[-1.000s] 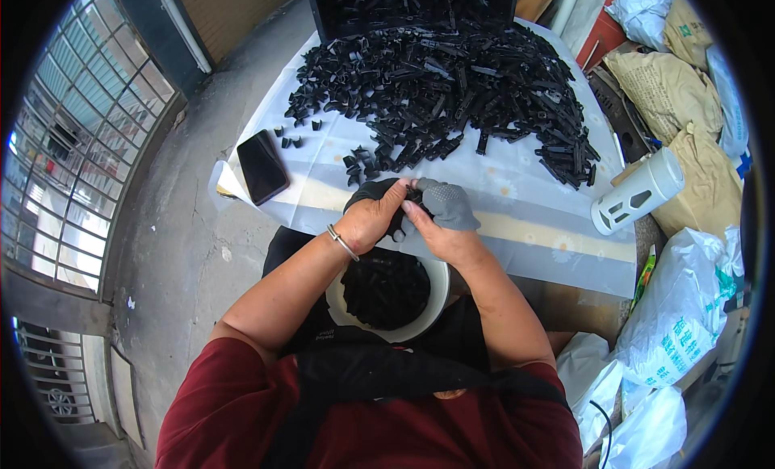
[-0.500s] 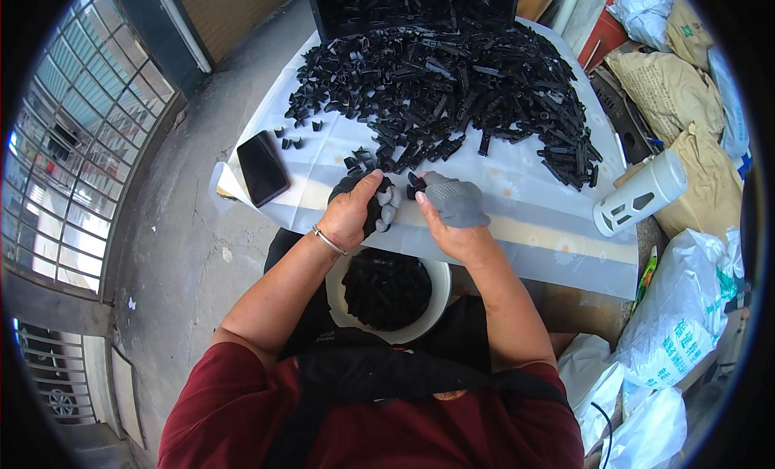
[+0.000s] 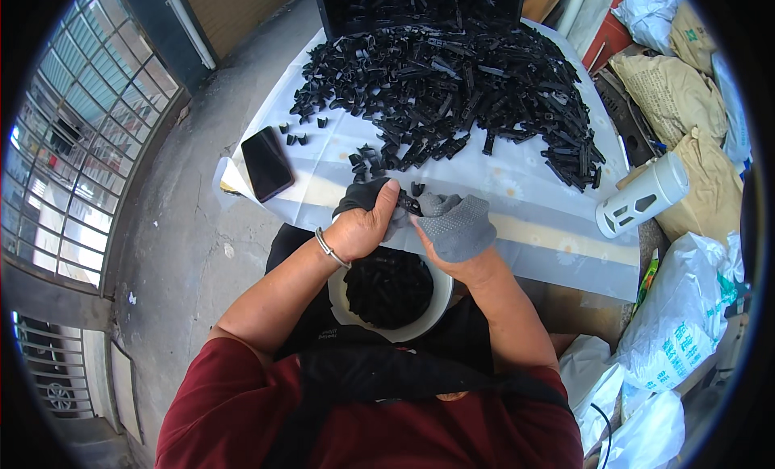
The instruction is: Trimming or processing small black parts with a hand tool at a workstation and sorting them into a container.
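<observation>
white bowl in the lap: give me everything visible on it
The bowl is round, white and looks like plastic, with a thick smooth rim. It sits upright in the person's lap, just below the table edge, against dark clothing. It is heaped with small black parts like those piled on the table. The left forearm crosses its left rim and the right forearm its right side; whether they touch it is unclear. Its near rim shows whole.

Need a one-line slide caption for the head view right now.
Left hand and gloved right hand meet over a small black part, above a white bowl.
</observation>
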Demonstrator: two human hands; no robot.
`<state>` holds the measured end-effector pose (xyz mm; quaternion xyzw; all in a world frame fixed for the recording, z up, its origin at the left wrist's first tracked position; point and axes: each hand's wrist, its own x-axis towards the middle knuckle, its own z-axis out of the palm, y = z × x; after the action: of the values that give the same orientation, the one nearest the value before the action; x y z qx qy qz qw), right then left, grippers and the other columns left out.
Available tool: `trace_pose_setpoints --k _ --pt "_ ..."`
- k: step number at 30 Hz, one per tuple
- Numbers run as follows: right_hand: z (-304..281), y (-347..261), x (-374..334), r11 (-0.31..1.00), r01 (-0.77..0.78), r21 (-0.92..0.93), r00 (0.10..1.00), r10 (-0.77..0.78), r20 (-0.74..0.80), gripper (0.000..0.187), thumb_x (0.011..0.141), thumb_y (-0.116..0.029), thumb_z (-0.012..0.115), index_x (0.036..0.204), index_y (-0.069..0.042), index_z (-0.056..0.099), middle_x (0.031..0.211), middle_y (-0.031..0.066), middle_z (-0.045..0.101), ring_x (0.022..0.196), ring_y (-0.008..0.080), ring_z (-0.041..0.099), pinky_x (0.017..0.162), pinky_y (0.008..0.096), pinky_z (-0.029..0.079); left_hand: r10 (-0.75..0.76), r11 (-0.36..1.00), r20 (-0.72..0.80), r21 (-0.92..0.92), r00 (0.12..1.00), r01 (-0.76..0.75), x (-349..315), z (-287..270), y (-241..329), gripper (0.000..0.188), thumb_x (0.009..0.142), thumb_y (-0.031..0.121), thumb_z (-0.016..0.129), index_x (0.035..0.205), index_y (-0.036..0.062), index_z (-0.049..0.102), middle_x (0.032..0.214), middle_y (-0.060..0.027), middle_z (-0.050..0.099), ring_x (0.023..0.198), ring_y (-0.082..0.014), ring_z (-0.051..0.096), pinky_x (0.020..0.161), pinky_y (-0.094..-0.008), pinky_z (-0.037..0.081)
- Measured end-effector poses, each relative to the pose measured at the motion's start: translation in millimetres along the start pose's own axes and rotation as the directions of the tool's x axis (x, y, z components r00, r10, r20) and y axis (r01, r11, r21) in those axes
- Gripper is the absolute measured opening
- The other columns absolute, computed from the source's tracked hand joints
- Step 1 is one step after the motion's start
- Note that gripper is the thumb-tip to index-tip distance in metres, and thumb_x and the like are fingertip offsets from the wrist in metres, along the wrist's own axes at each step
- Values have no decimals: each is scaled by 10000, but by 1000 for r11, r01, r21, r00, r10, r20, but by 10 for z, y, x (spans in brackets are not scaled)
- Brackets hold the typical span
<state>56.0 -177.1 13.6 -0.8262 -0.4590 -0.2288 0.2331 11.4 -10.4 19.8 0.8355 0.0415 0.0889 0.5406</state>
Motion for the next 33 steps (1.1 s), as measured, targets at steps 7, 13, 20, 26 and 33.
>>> trace_pose_setpoints --k 7,13,20,26,33 --pt "95 12 -35 976 208 61 962 -193 -195 143 763 -212 629 815 -78 631 758 88 602 659 282 540 613 375 427 85 996 -48 9 995 -85 -188 3 56 394 959 257 340 749 3 555 613 -133 549 544 -262 513 538 -354 406" --pt "-22 -28 -15 998 40 49 999 -39 -11 161 778 -236 621 805 -77 622 753 91 598 652 290 534 607 378 420 -73 989 11 -128 997 74 -148 -69 -28 399 954 302 382 743 8 552 587 -49 524 527 -160 483 519 -322 399" --pt "-37 -157 65 992 95 -78 995 -94 26 82 737 -159 611 744 -90 567 695 62 561 601 265 532 535 381 407 115 991 -53 80 992 -111 -150 4 -22 310 929 203 407 724 18 546 610 -157 548 539 -335 514 520 -381 403" --pt "176 -149 -19 968 81 238 995 -92 33 116 754 -200 592 804 -95 587 738 102 574 676 291 558 605 406 435 156 945 71 278 985 -170 -225 -75 -90 250 893 163 441 727 17 557 652 -187 564 614 -370 544 545 -422 413" --pt "130 593 322 912 -410 16 903 403 148 327 875 -339 477 987 -65 613 910 165 622 839 348 580 727 428 454 242 716 184 629 953 -303 -21 -93 66 226 863 236 510 844 29 598 738 -179 600 682 -313 601 622 -390 469"
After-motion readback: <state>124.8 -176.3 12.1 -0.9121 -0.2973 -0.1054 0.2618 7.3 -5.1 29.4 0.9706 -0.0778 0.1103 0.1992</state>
